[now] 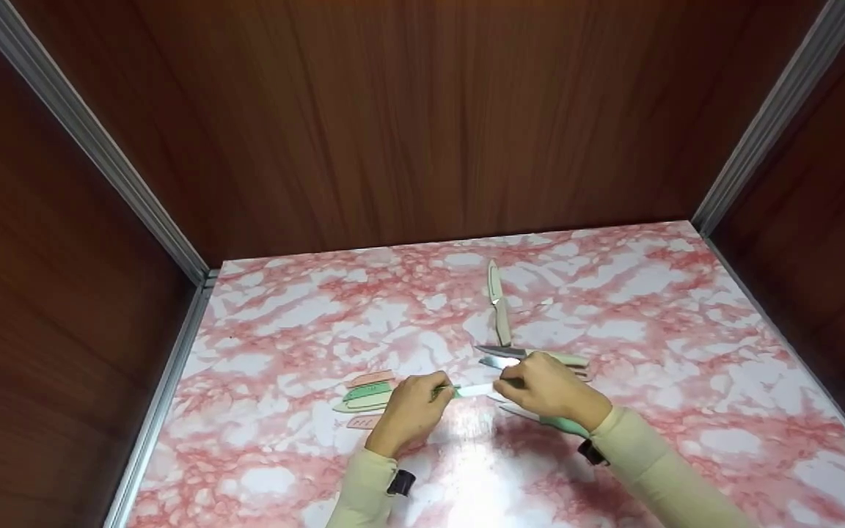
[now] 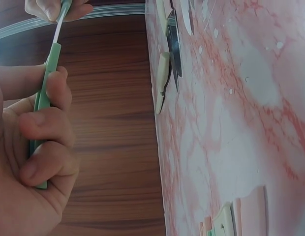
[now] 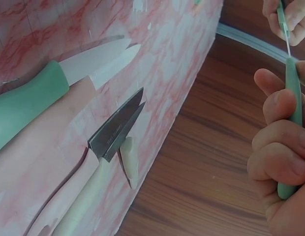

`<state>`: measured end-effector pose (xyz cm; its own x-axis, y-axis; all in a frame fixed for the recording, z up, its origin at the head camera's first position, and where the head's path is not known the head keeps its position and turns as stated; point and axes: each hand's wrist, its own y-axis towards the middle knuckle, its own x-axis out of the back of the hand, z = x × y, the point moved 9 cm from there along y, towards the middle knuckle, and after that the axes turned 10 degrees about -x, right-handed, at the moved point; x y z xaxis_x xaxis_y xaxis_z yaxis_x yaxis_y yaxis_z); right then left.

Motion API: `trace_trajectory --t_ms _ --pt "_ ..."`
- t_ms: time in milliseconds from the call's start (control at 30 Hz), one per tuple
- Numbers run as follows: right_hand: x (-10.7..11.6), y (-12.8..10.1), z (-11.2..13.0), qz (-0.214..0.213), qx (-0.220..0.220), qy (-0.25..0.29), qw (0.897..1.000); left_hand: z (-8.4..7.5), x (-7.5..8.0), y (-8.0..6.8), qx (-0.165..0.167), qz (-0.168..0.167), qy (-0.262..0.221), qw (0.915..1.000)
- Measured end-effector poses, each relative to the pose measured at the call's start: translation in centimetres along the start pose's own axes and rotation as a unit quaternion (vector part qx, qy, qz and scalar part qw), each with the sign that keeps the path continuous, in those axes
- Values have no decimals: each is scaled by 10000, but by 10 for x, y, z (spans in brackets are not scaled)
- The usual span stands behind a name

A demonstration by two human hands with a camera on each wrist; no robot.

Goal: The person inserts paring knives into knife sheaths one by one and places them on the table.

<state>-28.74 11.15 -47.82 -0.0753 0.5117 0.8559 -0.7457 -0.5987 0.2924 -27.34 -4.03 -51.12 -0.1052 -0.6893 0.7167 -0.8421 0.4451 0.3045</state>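
While both hands work just above the pink-marbled tabletop [image 1: 686, 308], the small knife [image 1: 475, 390] hangs between them, near the front middle. Left hand [image 1: 408, 411] is curled tight round its green handle [image 2: 43, 101]; right hand [image 1: 551, 387] is curled round a green sheath [image 3: 292, 98] at the blade end, w/ a thin white strip of blade showing between the two.

To do this step well, I'd judge: keep handle and sheath in one straight line, slide w/o twisting, and keep fingertips on the sheath's flat sides, off the open mouth and the edge. Steady grip on the left, small controlled travel on the right.

Other stuff nearby: a steel-bladed knife w/ cream handle [image 3: 115, 130] beside the right hand, a big green-handled white knife [image 3: 49, 83] under the right forearm, a cream knife [image 1: 496, 301] farther back, and a few loose sheaths [image 1: 367, 392], pink, green, cream, left of the left hand. Wood-grain walls [image 1: 408, 110] close the tabletop in on three sides.
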Motion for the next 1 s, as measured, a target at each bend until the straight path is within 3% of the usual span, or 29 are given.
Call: trace_trajectory --t_ms 600,900,1000 --pt "-4 2 1 177 -103 -49 9998 -2 -1 1 1 -32 82 10000" --pt "-5 3 3 113 1 -22 9999 0 -6 0 108 195 -266 9994" --pt "-6 4 3 118 -15 -56 9999 0 -5 1 70 116 -143 9998"
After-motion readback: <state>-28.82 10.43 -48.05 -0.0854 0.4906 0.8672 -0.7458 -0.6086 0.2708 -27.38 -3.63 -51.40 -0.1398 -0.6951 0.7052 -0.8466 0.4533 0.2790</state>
